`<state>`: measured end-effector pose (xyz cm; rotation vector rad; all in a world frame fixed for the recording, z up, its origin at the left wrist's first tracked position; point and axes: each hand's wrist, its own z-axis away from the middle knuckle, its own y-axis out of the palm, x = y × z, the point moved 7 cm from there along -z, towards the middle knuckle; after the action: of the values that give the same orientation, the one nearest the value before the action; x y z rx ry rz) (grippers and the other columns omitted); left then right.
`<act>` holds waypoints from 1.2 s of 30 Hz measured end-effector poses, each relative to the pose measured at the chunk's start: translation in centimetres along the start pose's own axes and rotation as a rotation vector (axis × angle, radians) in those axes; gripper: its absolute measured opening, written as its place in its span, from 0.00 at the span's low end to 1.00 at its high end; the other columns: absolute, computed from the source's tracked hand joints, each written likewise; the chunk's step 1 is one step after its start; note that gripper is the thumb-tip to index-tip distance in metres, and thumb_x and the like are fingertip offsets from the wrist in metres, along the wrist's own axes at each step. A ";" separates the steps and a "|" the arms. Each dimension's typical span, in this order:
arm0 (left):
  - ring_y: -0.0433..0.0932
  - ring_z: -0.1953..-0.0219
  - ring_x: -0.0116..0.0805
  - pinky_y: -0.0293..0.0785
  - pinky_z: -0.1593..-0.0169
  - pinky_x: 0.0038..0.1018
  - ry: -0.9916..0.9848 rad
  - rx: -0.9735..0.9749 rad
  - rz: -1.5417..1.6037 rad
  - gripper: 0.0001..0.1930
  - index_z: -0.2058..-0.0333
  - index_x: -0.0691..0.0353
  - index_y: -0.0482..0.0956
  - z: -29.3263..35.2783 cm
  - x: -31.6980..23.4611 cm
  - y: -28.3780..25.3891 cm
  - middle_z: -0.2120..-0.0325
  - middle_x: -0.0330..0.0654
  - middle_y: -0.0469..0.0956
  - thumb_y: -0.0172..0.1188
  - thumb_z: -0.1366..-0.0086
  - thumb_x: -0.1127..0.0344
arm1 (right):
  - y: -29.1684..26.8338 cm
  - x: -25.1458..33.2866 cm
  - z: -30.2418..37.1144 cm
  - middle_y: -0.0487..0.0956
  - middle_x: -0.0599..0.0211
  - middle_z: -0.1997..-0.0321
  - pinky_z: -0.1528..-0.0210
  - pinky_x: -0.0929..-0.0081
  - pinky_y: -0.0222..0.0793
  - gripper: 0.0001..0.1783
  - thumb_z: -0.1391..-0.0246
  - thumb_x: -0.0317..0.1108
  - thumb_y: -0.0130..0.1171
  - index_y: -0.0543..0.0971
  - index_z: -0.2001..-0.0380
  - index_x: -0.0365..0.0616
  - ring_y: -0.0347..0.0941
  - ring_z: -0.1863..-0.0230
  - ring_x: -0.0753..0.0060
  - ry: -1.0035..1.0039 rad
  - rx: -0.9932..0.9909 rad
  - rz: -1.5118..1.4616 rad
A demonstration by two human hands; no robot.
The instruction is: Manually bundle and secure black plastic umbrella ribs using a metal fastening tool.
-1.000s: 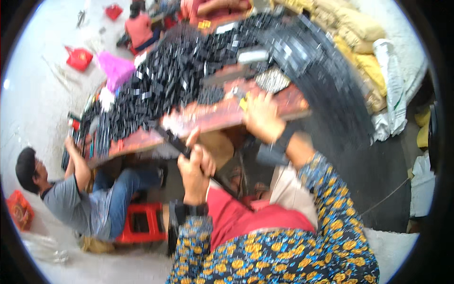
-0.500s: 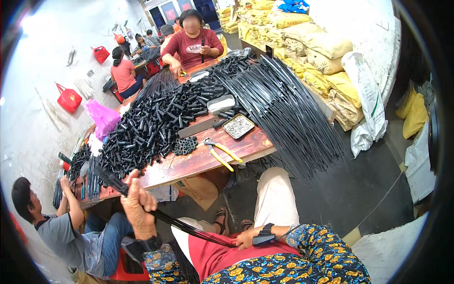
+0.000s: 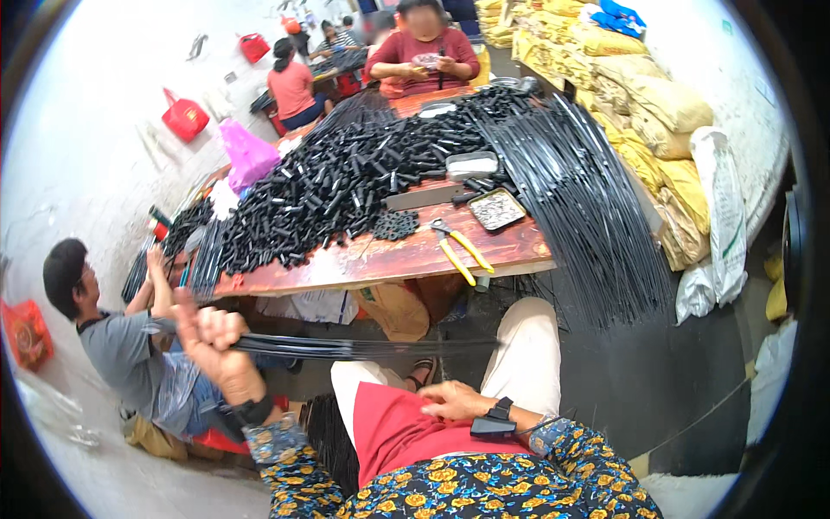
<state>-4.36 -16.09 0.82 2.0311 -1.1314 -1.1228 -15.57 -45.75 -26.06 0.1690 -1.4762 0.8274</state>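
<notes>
My left hand (image 3: 216,348) is closed around one end of a bundle of thin black rods (image 3: 337,348). The bundle stretches level to the right above my lap, and its far end is smeared by motion. With fingers loosely stretched, my right hand (image 3: 454,401) lies on the red cloth (image 3: 389,424) over my lap, apart from the bundle. On the table before me are yellow-handled nippers (image 3: 462,253) with their jaws toward the far side, and a shallow tray of small pale metal bits (image 3: 497,210).
A heap of short black tubes (image 3: 320,190) covers much of the wooden table (image 3: 346,272). Long black rods (image 3: 596,216) overhang its right end. A co-worker in grey (image 3: 130,346) sits close at left, another in dark red (image 3: 424,65) across. Yellow sacks (image 3: 657,104) line the right.
The bundle has swung from slanting to level, and my right hand has come off its lower end. My left hand has moved slightly left. The view has shifted; the person across brought both hands together.
</notes>
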 end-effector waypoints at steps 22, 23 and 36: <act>0.76 0.77 0.21 0.70 0.74 0.17 -0.657 0.076 -1.021 0.16 0.62 0.66 0.79 10.2 20.3 1.4 0.79 0.37 0.78 0.53 0.30 0.57 | -11.2 9.2 0.1 0.77 0.59 0.84 0.86 0.76 0.68 0.20 0.55 0.43 0.64 0.79 0.76 0.32 0.75 0.85 0.70 0.182 -0.199 -0.172; 0.77 0.71 0.23 0.73 0.70 0.19 -0.564 0.042 -0.946 0.16 0.57 0.67 0.78 9.0 20.3 2.6 0.71 0.39 0.80 0.52 0.30 0.58 | -10.6 9.1 -0.2 0.77 0.59 0.84 0.86 0.76 0.68 0.20 0.55 0.43 0.64 0.79 0.76 0.32 0.75 0.85 0.70 0.193 -0.180 -0.178; 0.69 0.78 0.21 0.70 0.73 0.19 -0.357 0.128 -0.585 0.21 0.42 0.65 0.65 3.3 20.5 10.2 0.77 0.35 0.70 0.52 0.30 0.63 | -11.4 11.9 -1.0 0.76 0.58 0.84 0.78 0.70 0.68 0.26 0.50 0.50 0.64 0.78 0.80 0.32 0.73 0.80 0.77 -0.052 -0.037 0.122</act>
<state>-5.28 -39.08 -1.12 2.4076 -0.7873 -1.7935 -9.58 -48.81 -10.96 0.0733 -1.5620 0.8988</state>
